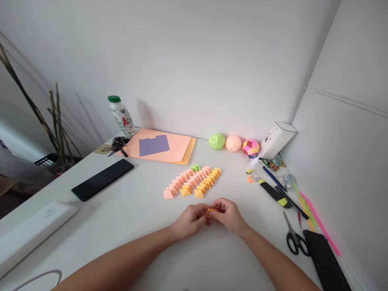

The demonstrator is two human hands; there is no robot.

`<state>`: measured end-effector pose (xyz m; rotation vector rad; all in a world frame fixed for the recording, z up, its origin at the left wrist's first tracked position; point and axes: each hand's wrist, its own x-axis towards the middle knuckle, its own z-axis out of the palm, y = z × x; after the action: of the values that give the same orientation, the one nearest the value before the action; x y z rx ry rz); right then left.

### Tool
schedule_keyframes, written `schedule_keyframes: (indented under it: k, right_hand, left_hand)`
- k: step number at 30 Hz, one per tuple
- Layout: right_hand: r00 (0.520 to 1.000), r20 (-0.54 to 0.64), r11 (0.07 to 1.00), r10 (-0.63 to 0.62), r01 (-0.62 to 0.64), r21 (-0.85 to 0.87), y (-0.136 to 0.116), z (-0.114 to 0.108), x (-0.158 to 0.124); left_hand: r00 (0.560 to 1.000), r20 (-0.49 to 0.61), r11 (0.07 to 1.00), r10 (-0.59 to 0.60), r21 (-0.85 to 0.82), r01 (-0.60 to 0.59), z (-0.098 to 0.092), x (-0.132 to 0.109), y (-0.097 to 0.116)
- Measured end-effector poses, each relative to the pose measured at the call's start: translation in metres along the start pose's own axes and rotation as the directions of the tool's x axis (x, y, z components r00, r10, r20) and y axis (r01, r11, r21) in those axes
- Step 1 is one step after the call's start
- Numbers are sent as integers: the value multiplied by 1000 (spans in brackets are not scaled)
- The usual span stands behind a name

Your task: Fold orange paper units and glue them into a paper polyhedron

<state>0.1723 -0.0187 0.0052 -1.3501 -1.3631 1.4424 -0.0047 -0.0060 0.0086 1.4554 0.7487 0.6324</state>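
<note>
Between both hands is a small folded orange paper piece [211, 211], partly covered by the fingers. My left hand [190, 220] pinches it from the left, thumb and fingers closed. From the other side my right hand [228, 215] grips the same piece, its thumb pressed on the front. Just beyond the hands lie rows of small folded paper pyramids: peach ones [168, 195], orange ones [199, 194] and a few green ones [195, 167]. The rows slant away toward the back right.
Along the wall sit a green paper ball [216, 141], a peach one [233, 143] and a multicoloured one [251, 147]. Right: box cutter [274, 194], scissors [293, 236], black phone [327, 260]. Left: black slab [103, 180], paper sheets [178, 147], bottle [123, 117], white device [36, 232].
</note>
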Motion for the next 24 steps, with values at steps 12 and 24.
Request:
schedule_keyframes:
  k: [12,24]
  right_hand:
    - [944,-58,943,-325,319,-92,-1,9,-5]
    - [992,-35,990,-118,114,-87,-2,6,-3]
  left_hand:
    - [996,-12,993,-86,-85,85,-1,1,-3]
    - [1000,7,998,-26,64,26,-1,0,-4]
